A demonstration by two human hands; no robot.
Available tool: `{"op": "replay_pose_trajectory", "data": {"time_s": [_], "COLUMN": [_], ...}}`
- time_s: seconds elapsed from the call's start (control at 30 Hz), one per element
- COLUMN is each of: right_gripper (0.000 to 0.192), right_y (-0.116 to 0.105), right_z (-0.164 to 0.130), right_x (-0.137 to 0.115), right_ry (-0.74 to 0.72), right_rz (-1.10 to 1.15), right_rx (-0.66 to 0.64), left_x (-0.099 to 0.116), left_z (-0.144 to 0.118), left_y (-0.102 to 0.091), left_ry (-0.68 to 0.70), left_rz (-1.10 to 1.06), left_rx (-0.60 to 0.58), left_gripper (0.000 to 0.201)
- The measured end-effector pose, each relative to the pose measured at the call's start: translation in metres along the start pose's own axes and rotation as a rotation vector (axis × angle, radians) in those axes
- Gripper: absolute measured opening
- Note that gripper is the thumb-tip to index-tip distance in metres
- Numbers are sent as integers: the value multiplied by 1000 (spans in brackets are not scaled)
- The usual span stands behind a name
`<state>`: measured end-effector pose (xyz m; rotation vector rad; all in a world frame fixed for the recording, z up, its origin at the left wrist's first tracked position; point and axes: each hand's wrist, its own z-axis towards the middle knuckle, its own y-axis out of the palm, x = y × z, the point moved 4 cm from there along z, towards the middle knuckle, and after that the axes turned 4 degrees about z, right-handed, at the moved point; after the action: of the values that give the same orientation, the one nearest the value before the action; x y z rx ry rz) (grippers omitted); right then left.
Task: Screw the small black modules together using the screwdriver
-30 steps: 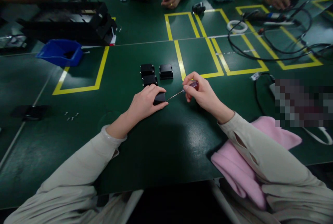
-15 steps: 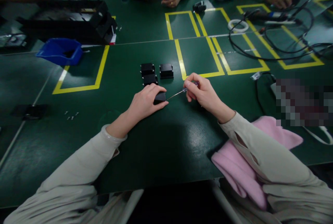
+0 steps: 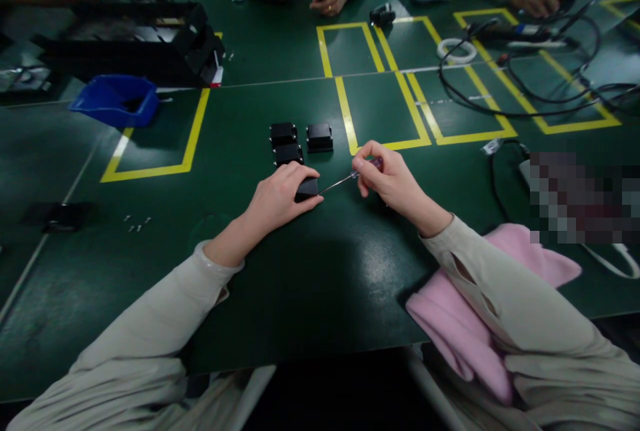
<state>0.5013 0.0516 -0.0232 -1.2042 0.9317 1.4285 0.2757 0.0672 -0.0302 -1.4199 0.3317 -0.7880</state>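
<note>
The right hand (image 3: 387,176) has shifted its fingers slightly, closed round the screwdriver (image 3: 355,174), its tip at the right edge of the black box (image 3: 307,189). The left hand (image 3: 277,194) clamps that box; three other boxes (image 3: 319,135) sit just beyond it.

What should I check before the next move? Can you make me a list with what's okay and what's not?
1. Left hand holding the black box: ok.
2. Right hand holding the screwdriver by its handle: ok.
3. Screwdriver tip sitting properly in a screw: cannot tell, too small to see.
4. Small pale bits away from both hands: ok, they lie left of the left hand.
5. Pink cloth clear of the right sleeve: not ok, it lies partly under it.
</note>
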Motion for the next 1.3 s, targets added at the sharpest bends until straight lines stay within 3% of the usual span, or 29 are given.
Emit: {"op": "replay_pose_trajectory", "data": {"time_s": [0.17, 0.37, 0.6, 0.77, 0.97, 1.17, 1.3], "right_gripper": [29, 40, 31, 42, 29, 38, 34], "right_y": [1, 0, 0, 1, 1, 1, 1], "right_z": [0, 0, 0, 0, -1, -1, -1], "right_x": [1, 3, 3, 1, 0, 0, -1], "right_ry": [-1, -2, -2, -4, 5, 1, -3], "right_rz": [55, 32, 37, 11, 35, 17, 50], "right_rx": [8, 18, 19, 17, 18, 12, 17], "left_x": [0, 0, 0, -1, 0, 0, 0], "left_z": [0, 0, 0, 0, 0, 0, 0], "left_y": [1, 0, -1, 0, 0, -1, 0], "left_ry": [1, 4, 4, -1, -8, -14, -3], "left_rz": [6, 0, -7, -13, -16, -10, -6], "left_rx": [6, 5, -1, -1, -10, -10, -8], "left_gripper": [39, 39, 38, 39, 39, 39, 39]}}
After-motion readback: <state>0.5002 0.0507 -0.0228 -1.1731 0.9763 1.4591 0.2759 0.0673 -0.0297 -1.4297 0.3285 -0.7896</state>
